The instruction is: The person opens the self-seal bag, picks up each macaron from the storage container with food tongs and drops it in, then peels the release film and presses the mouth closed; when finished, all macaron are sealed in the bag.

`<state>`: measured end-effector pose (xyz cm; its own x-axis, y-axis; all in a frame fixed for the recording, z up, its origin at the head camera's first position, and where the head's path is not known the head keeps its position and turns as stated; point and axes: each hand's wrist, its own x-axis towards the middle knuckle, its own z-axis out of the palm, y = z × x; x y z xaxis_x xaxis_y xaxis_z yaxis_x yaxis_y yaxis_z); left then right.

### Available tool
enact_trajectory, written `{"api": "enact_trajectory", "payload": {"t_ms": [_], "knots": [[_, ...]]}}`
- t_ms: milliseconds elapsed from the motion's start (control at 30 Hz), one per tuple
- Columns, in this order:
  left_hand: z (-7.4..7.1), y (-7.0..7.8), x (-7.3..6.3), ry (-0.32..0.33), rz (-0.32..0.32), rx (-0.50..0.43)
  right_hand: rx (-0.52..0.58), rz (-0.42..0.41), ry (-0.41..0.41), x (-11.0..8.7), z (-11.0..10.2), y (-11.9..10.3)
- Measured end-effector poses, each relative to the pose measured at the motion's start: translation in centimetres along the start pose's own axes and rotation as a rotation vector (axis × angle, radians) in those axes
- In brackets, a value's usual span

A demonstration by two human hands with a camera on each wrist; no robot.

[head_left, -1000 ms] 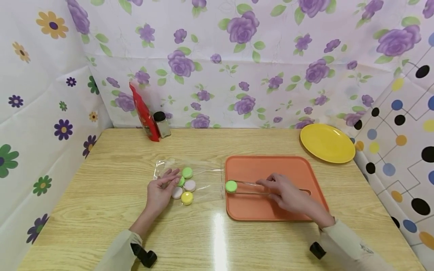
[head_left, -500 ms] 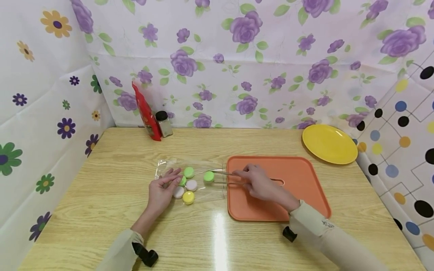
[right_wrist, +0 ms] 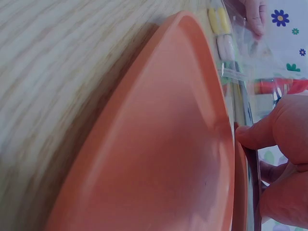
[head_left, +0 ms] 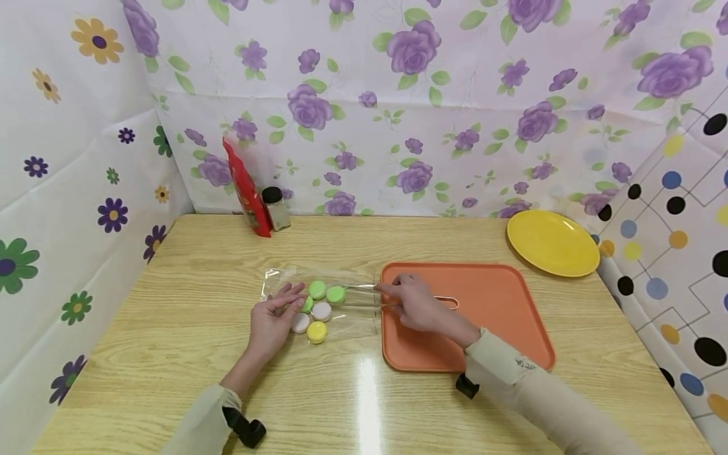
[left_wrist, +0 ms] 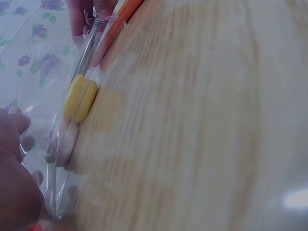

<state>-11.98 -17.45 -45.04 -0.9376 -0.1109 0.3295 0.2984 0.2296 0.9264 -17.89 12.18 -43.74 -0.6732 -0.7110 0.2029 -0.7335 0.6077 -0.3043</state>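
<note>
My left hand (head_left: 273, 322) pinches the clear plastic bag (head_left: 358, 325) near its left end; in the left wrist view the film stands raised beside the fingers. Inside the bag lie a yellow macaron (head_left: 316, 332), pale pink macarons (head_left: 321, 311) and green macarons (head_left: 317, 290), one partly hidden by the left fingertips. My right hand (head_left: 415, 306) grips metal tongs (head_left: 364, 306), whose arms reach through the bag's right end. Between the tong tips is another green macaron (head_left: 335, 294), close beside the others. The tongs' looped rear end extends behind the hand, over the orange tray (head_left: 489, 347).
The tray adjoins the bag's right end. A yellow plate (head_left: 552, 243) lies at the back right. At the back left stand a red pouch (head_left: 247, 189) and a black-lidded jar (head_left: 276, 208). Patterned cloth walls (head_left: 370, 158) border the wooden table (head_left: 256, 392).
My right hand has moved left with the tongs, carrying the green macaron from the tray's left edge into the bag beside the others. The left hand has stayed in place.
</note>
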Motion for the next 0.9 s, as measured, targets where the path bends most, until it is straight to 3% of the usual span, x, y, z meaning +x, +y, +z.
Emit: {"api": "enact_trajectory", "payload": {"t_ms": [367,667,900], "knots": [[0.0,-0.1,0.0,0.0,0.01,-0.012,0.042,0.069,-0.055,0.6,0.4,-0.2],[0.1,-2.9,0.3,0.017,0.001,-0.021,0.05,0.101,-0.07,0.4,0.3,-0.2],[0.1,-1.0,0.1,0.005,0.005,-0.022,0.069,0.041,-0.027,-0.6,-0.3,0.2]]}}
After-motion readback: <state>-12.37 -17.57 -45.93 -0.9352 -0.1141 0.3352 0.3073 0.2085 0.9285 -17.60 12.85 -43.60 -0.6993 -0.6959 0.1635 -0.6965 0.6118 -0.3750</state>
